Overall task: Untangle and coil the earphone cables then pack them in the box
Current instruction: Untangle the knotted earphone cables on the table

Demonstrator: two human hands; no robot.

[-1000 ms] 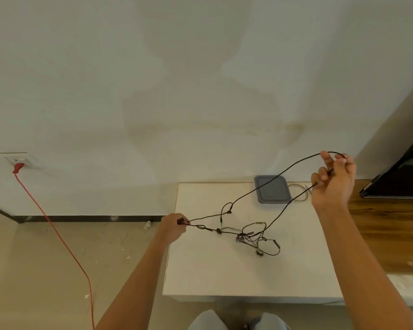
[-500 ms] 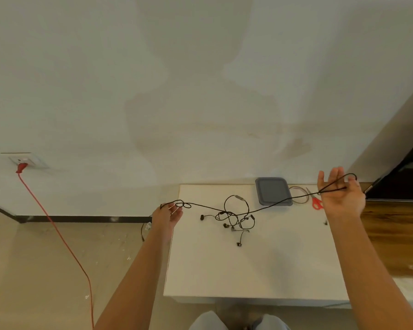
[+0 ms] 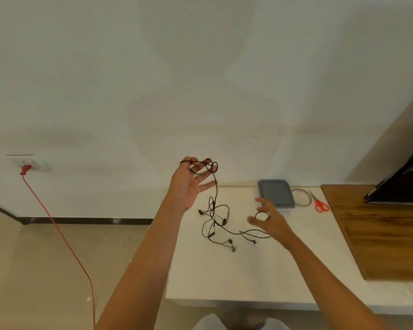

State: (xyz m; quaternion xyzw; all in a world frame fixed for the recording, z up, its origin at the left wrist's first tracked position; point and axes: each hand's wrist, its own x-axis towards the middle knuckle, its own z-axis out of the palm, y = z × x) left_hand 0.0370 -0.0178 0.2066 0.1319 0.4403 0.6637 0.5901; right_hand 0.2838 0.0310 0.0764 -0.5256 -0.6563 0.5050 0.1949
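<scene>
Black earphone cables (image 3: 215,222) lie tangled on the white table (image 3: 248,277), with several earbuds loose around the knot. My left hand (image 3: 188,186) is raised above the table's left end, palm up and fingers spread. One cable strand is looped over its fingertips and hangs down into the tangle. My right hand (image 3: 272,225) hovers low over the table to the right of the tangle, fingers spread, with a small cable loop lying against its fingers. The grey box (image 3: 275,192) sits at the table's back edge, just beyond my right hand.
A thin coiled cable (image 3: 302,197) and red scissors (image 3: 320,203) lie right of the box. A wooden board (image 3: 379,234) carrying a dark laptop (image 3: 401,186) adjoins the table on the right. A red cord (image 3: 65,239) runs from a wall socket down to the floor at left.
My left hand has risen and moved right with the cable looped over its fingers. My right hand has dropped from its raised position to just above the table, and the stretched cable has gone slack.
</scene>
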